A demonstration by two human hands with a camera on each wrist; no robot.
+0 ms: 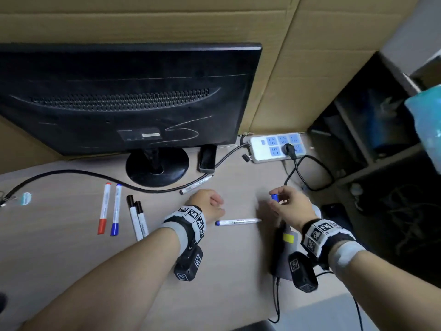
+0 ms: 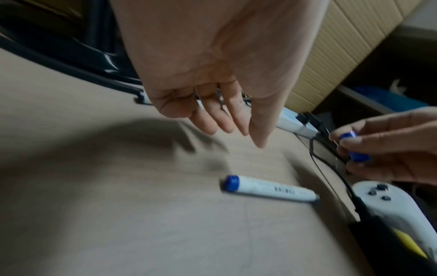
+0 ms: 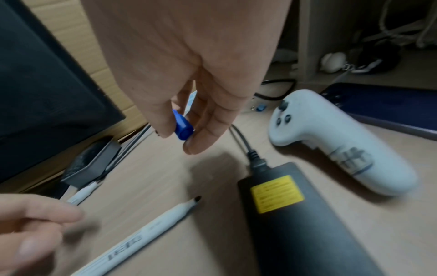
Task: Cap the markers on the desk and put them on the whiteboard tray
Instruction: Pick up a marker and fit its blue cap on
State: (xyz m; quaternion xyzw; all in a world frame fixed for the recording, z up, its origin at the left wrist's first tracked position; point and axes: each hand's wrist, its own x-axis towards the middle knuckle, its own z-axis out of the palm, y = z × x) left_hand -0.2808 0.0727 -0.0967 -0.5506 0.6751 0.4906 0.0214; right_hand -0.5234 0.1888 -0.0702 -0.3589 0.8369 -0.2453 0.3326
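An uncapped blue marker [image 1: 237,221] [image 2: 267,189] [image 3: 151,226] lies flat on the desk, bare tip pointing right. My right hand [image 1: 278,199] [image 3: 181,139] hovers above and beyond that tip and pinches the blue cap [image 1: 275,196] [image 2: 359,156] [image 3: 182,129] between thumb and fingers. My left hand [image 1: 219,206] [image 2: 227,123] hangs just above the marker's blue end, fingers relaxed and holding nothing. To the left lie a capped red marker [image 1: 104,209], a capped blue marker [image 1: 116,210] and two black-capped markers [image 1: 137,219]. Another marker [image 1: 195,185] lies by the monitor base. No whiteboard tray is in view.
A black monitor [image 1: 124,96] stands at the back with its cable across the desk. A dark eraser [image 1: 207,158] and a power strip [image 1: 276,148] sit behind the hands. A black power adapter [image 3: 295,214] and a white controller [image 3: 331,149] lie right of the marker, near the desk's edge.
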